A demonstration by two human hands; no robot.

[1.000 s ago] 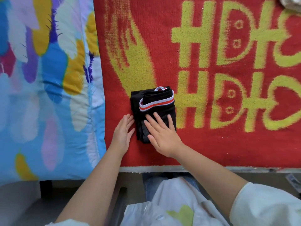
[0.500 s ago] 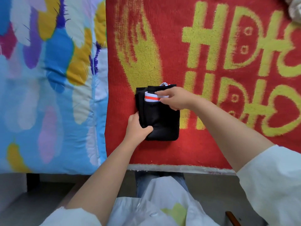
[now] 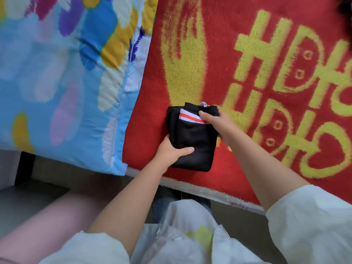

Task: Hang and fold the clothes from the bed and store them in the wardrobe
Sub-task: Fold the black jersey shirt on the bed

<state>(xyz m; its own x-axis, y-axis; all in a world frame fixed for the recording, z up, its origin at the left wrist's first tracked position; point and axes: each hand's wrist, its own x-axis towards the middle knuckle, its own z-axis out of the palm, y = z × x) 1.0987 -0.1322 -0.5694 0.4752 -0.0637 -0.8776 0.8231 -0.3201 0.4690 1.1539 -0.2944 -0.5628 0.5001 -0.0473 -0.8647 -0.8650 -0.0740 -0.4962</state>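
A black garment (image 3: pixel 196 141) folded into a small packet, with a white and red striped band at its top, lies on the red blanket (image 3: pixel 238 92) near the bed's front edge. My left hand (image 3: pixel 170 152) grips its lower left edge, thumb on top and fingers tucked under. My right hand (image 3: pixel 216 121) holds the upper right corner by the striped band, fingers curled round the fold.
A blue quilt (image 3: pixel 62 82) with coloured feather shapes covers the bed's left part. The bed's pale front edge (image 3: pixel 200 189) runs below the blanket. A pink blurred shape (image 3: pixel 43 225) lies low on the left. A dark object (image 3: pixel 345 8) sits at the top right corner.
Both hands went from pressing flat on the folded garment to gripping it at its left edge and top right corner. The view has swung and tilted to the right.
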